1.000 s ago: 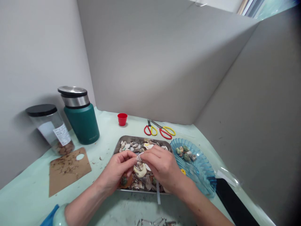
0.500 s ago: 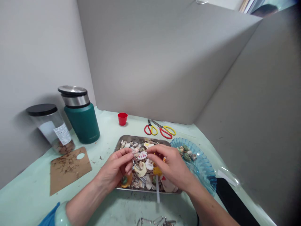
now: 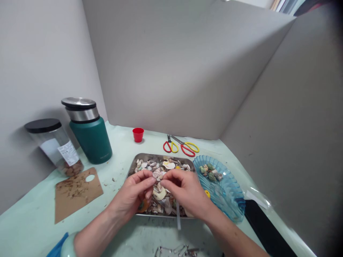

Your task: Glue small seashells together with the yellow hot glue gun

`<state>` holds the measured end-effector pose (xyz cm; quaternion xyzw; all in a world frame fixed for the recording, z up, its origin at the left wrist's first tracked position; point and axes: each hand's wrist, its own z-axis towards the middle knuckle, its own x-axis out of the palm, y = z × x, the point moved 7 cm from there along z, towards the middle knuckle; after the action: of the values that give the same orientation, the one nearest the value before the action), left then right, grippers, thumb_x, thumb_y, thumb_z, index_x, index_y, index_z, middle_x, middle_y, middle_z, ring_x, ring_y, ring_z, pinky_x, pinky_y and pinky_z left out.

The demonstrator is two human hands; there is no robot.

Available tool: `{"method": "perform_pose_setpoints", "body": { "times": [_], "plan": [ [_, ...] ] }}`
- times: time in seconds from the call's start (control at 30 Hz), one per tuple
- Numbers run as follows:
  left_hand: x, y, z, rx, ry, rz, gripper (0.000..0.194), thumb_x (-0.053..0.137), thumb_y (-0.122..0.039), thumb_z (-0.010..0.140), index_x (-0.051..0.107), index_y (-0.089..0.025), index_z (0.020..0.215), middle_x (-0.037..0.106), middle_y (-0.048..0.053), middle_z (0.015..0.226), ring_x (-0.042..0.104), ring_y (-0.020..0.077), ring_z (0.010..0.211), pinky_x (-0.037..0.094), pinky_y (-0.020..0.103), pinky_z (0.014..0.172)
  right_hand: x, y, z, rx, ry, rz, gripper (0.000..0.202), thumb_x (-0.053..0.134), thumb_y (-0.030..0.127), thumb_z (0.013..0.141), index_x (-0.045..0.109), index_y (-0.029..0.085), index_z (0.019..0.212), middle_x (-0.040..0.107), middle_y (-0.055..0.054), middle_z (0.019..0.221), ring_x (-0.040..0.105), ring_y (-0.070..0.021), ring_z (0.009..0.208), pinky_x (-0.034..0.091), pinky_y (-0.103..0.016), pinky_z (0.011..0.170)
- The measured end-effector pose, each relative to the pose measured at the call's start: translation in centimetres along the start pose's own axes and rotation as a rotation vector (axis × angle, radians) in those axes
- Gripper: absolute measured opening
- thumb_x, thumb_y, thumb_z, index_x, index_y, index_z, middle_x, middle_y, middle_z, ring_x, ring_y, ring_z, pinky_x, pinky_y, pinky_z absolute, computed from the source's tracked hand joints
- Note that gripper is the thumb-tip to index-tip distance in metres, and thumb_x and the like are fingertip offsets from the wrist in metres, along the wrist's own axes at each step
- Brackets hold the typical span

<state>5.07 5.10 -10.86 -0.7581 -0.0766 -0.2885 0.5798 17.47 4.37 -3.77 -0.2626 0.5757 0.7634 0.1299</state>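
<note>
My left hand [image 3: 135, 189] pinches a small spotted seashell [image 3: 156, 173] between thumb and fingertips, over a metal tray [image 3: 138, 157] of mixed shells. My right hand [image 3: 184, 189] meets it from the other side, thumb and index finger closed together at the shell's lower right edge. A small pale bit shows between the two sets of fingertips; I cannot tell whether it is part of the shell or a separate piece. Below the hands lie pale flat shells [image 3: 160, 193], and a clear stick [image 3: 178, 216] juts over the tray's front rim.
To the right stands a blue scalloped dish [image 3: 233, 189] with several greenish shells [image 3: 211, 171]. Behind the tray lie two scissors [image 3: 187, 148] and a red cup [image 3: 138, 135]. A green bottle [image 3: 91, 139], a jar [image 3: 57, 150] and a brown card [image 3: 77, 194] are leftward. Metal clasps [image 3: 178, 251] lie in front.
My right hand has moved slightly left and its fingertips have closed in beside the spotted shell. The left hand keeps its pinch. The whole view has shifted a little.
</note>
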Motion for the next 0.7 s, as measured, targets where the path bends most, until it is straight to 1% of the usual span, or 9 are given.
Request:
{"method": "perform_pose_setpoints", "body": {
  "times": [0.17, 0.27, 0.33, 0.4, 0.53, 0.6, 0.7],
  "plan": [
    [0.0, -0.1, -0.1, 0.048, -0.001, 0.076, 0.016, 0.068, -0.028, 0.074, 0.054, -0.02, 0.078, 0.047, -0.008, 0.042, 0.035, 0.0049, 0.037, 0.029, 0.016, 0.038, 0.5, -1.2, 0.1, 0.076, 0.0, 0.121, 0.009, 0.056, 0.02, 0.079, 0.063, 0.019, 0.075, 0.059, 0.003, 0.065, 0.049, -0.0101, 0.058, 0.038, -0.021, 0.054],
    [-0.1, -0.2, 0.0, 0.066, -0.028, 0.108, 0.018, 0.07, -0.027, 0.072, 0.054, -0.02, 0.077, 0.048, -0.007, 0.046, 0.039, 0.0046, 0.039, 0.031, 0.016, 0.04, 0.5, -1.5, 0.2, 0.079, 0.005, 0.144, 0.009, 0.054, 0.02, 0.081, 0.062, 0.019, 0.076, 0.056, 0.004, 0.064, 0.048, -0.0098, 0.057, 0.037, -0.021, 0.052],
    [0.0, -0.2, 0.0, 0.055, -0.027, 0.134, 0.021, 0.072, -0.028, 0.069, 0.055, -0.019, 0.08, 0.051, -0.007, 0.051, 0.041, 0.0044, 0.04, 0.033, 0.017, 0.041, 0.2, -1.2, 0.2, 0.038, -0.01, 0.096, 0.01, 0.053, 0.019, 0.082, 0.061, 0.018, 0.076, 0.056, 0.003, 0.065, 0.048, -0.0101, 0.058, 0.037, -0.021, 0.053],
    [0.2, -0.2, 0.0, 0.045, -0.011, 0.157, 0.024, 0.072, -0.029, 0.069, 0.057, -0.019, 0.084, 0.052, -0.006, 0.056, 0.043, 0.0046, 0.041, 0.035, 0.018, 0.041, -0.5, -0.5, 0.2, -0.034, -0.037, 0.006, 0.011, 0.052, 0.017, 0.083, 0.061, 0.018, 0.076, 0.058, 0.003, 0.068, 0.05, -0.0104, 0.061, 0.037, -0.022, 0.057],
    [0.4, -0.3, -0.2, 0.046, 0.012, 0.126, 0.023, 0.065, -0.036, 0.076, 0.057, -0.019, 0.09, 0.05, -0.006, 0.054, 0.044, 0.0061, 0.043, 0.035, 0.018, 0.041, -1.3, 1.1, -0.1, -0.205, -0.052, -0.162, 0.012, 0.053, 0.013, 0.084, 0.062, 0.019, 0.079, 0.059, 0.002, 0.074, 0.051, -0.0103, 0.067, 0.037, -0.023, 0.063],
    [0.4, -0.3, -0.2, 0.046, 0.014, 0.107, 0.023, 0.062, -0.038, 0.079, 0.056, -0.019, 0.091, 0.05, -0.006, 0.054, 0.045, 0.0063, 0.044, 0.034, 0.018, 0.041, -1.4, 1.4, -0.3, -0.25, -0.044, -0.206, 0.012, 0.053, 0.012, 0.085, 0.062, 0.019, 0.081, 0.059, 0.002, 0.075, 0.052, -0.0101, 0.068, 0.037, -0.023, 0.064],
    [0.3, -0.2, -0.2, 0.045, 0.014, 0.104, 0.022, 0.063, -0.037, 0.079, 0.056, -0.019, 0.089, 0.051, -0.005, 0.054, 0.046, 0.0065, 0.044, 0.034, 0.018, 0.042, -1.2, 1.5, -0.5, -0.279, -0.031, -0.254, 0.012, 0.052, 0.012, 0.086, 0.061, 0.019, 0.083, 0.059, 0.002, 0.075, 0.052, -0.0106, 0.068, 0.037, -0.023, 0.064]
  ]
}}
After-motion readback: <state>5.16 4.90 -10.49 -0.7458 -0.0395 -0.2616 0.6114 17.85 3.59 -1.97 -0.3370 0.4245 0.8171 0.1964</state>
